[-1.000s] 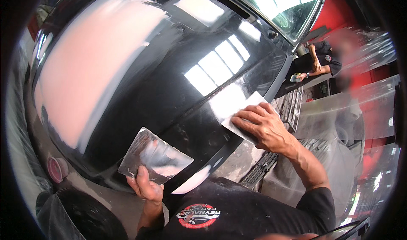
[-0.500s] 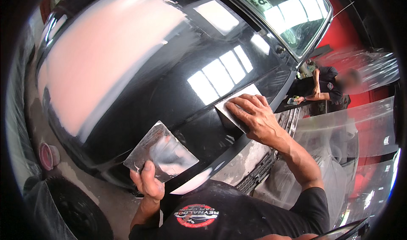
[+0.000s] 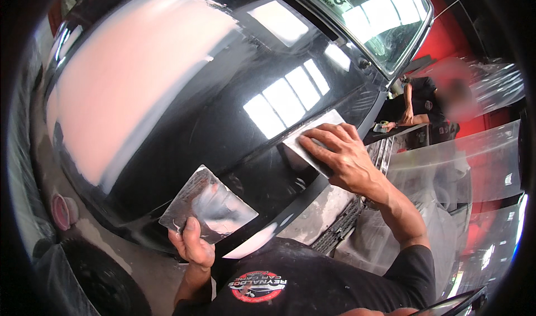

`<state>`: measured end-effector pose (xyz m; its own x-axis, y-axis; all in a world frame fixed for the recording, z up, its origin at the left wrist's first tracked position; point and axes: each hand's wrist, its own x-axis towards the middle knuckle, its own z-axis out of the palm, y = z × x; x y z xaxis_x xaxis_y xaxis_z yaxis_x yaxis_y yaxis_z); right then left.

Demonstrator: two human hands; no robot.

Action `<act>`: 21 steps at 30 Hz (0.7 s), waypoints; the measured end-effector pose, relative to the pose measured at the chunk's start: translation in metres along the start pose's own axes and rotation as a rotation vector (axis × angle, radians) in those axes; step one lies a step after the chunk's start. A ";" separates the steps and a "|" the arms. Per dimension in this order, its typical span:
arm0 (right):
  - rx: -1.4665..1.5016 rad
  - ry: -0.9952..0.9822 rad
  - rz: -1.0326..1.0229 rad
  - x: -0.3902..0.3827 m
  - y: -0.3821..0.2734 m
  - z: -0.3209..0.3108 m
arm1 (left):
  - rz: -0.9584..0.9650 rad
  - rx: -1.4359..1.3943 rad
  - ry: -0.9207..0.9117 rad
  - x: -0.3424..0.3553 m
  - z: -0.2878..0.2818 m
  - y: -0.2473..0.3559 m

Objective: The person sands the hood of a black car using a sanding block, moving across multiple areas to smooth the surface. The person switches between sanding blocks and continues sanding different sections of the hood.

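Observation:
My left hand grips a thin, shiny, smeared square plate by its lower edge, in front of the black car body. My right hand presses a flat, pale square pad or sheet against the body beside a long seam. Its fingertips curl over the pad, whose underside is hidden. A large pale pink patch with feathered grey edges covers the panel to the left. A smaller pink patch shows low beside my torso.
A co-worker in a black top holds something small beyond the car's right edge. Plastic sheeting hangs at right. A pink bucket and dark tyre are at lower left. The car's window is at top.
My right hand and pad moved up and left along the panel over the first half second, then barely moved. My left hand still holds the plate. The view has shifted slightly.

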<state>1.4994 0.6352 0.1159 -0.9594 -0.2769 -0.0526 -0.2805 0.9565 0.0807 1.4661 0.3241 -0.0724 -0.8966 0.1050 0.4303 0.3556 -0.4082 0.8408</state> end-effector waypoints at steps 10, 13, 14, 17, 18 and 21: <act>0.048 -0.042 0.022 0.002 0.002 0.017 | -0.240 -0.147 0.100 0.009 0.014 0.018; 0.076 -0.087 -0.021 -0.011 -0.002 0.016 | -0.281 -0.167 0.080 0.016 0.019 0.024; 0.062 -0.068 -0.039 -0.018 -0.005 0.015 | -0.249 -0.147 0.062 0.017 0.019 0.025; 0.081 -0.079 -0.041 -0.033 -0.011 0.009 | -0.218 -0.120 0.085 0.018 0.020 0.024; 0.076 -0.117 -0.040 -0.037 -0.009 0.004 | -0.207 -0.108 0.091 0.018 0.020 0.022; 0.056 -0.208 -0.008 -0.038 0.002 -0.010 | -0.169 -0.161 0.081 0.015 0.019 0.019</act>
<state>1.5348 0.6464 0.1285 -0.9290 -0.2654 -0.2579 -0.2809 0.9594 0.0243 1.4644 0.3349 -0.0442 -0.9604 0.1135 0.2547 0.1581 -0.5308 0.8326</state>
